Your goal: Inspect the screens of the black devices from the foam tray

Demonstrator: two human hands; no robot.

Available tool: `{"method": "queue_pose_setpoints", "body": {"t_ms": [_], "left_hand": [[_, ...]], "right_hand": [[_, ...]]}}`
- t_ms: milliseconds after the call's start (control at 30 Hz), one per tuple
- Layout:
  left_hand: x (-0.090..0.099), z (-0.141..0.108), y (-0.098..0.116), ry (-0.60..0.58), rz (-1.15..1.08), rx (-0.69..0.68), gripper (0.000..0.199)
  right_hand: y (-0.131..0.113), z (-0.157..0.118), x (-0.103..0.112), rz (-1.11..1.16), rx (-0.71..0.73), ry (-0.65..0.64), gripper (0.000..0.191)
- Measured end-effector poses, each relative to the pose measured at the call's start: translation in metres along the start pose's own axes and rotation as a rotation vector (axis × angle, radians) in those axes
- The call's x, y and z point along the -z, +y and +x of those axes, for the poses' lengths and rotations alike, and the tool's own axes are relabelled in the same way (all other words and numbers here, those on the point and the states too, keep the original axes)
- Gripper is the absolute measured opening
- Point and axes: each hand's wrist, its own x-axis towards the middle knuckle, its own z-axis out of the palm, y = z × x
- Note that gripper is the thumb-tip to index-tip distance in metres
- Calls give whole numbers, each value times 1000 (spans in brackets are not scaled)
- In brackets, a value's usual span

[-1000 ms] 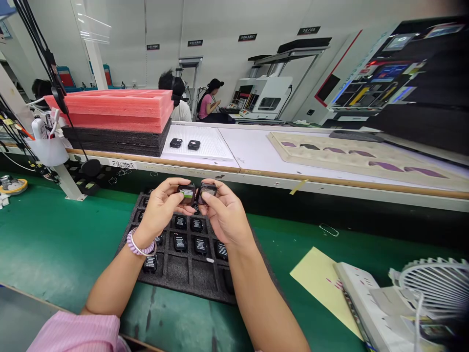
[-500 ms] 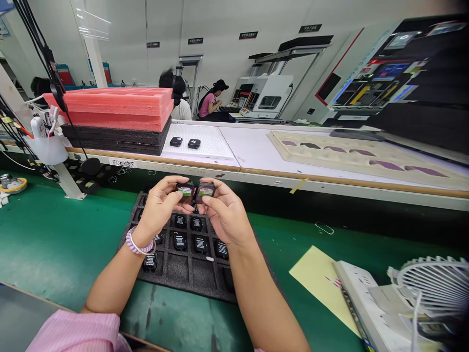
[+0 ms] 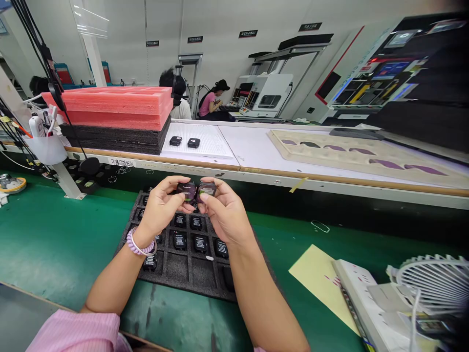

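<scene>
Between thumb and fingers, my left hand (image 3: 164, 203) grips a small dark square device with rounded corners (image 3: 187, 190). A matching dark square device (image 3: 206, 189) is pinched in my right hand (image 3: 225, 210). The two are held side by side, nearly touching, with their glossy faces turned toward me and reflecting light. Below my hands lies a black foam tray (image 3: 176, 286) divided into square compartments. Several black square devices (image 3: 180, 240) with white print sit in it. My wrists and forearms cover parts of the tray. A small white piece (image 3: 209, 258) rests on a divider.
A shelf (image 3: 252, 142) runs behind, bearing stacked pink foam (image 3: 117, 107) over black foam, two black devices on paper, and a beige tray (image 3: 289, 154). At right are a yellow sheet (image 3: 322, 283), a power strip (image 3: 353, 278) and a white fan (image 3: 436, 283). Two people sit beyond.
Both devices have tilted slightly in my fingers, so the green reflections on their faces have shrunk and shifted. My hands stay in nearly the same place.
</scene>
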Motion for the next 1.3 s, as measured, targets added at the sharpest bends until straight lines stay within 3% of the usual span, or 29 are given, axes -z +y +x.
{"method": "queue_pose_setpoints", "body": {"t_ms": [467, 700, 900, 1033, 1133, 1233, 1300], "left_hand": [[0, 0, 1, 5, 37, -14, 34], [2, -1, 1, -21, 50, -19, 44], [-9, -30, 24, -119, 3, -68, 48], [-13, -46, 36, -122, 7, -90, 31], [-7, -39, 32, -77, 44, -104, 24], [2, -24, 22, -26, 81, -95, 30], [7, -14, 17, 4, 84, -93, 36]], "right_hand": [[-3, -1, 0, -3, -5, -31, 35], [-3, -1, 1, 23, -27, -23, 38], [-8, -3, 4, 7, -26, -45, 50], [-15, -5, 4, 9, -36, -89, 55], [-27, -22, -1, -39, 80, -27, 50], [-44, -62, -4, -174, 248, 108, 49], [-54, -94, -3, -231, 168, -2, 47]]}}
